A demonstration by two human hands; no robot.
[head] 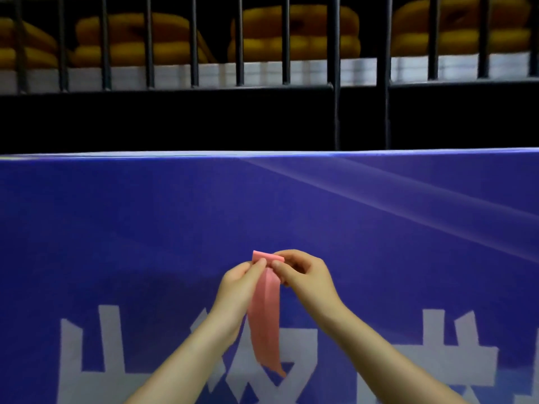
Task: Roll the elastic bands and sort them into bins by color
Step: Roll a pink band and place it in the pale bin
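Observation:
A flat pink elastic band (267, 322) hangs in the air in front of me, its upper end folded over between my fingers. My left hand (239, 282) pinches that top end from the left with thumb and forefinger. My right hand (302, 272) pinches the same folded end from the right, fingers curled round it. The band's loose tail drops down between my forearms. No bins are in view.
A blue surface with large white characters (408, 228) fills the lower view, ending at a pale far edge. Beyond it stands a black barred railing (337, 68), with yellow padded rings (294, 33) stacked behind the bars.

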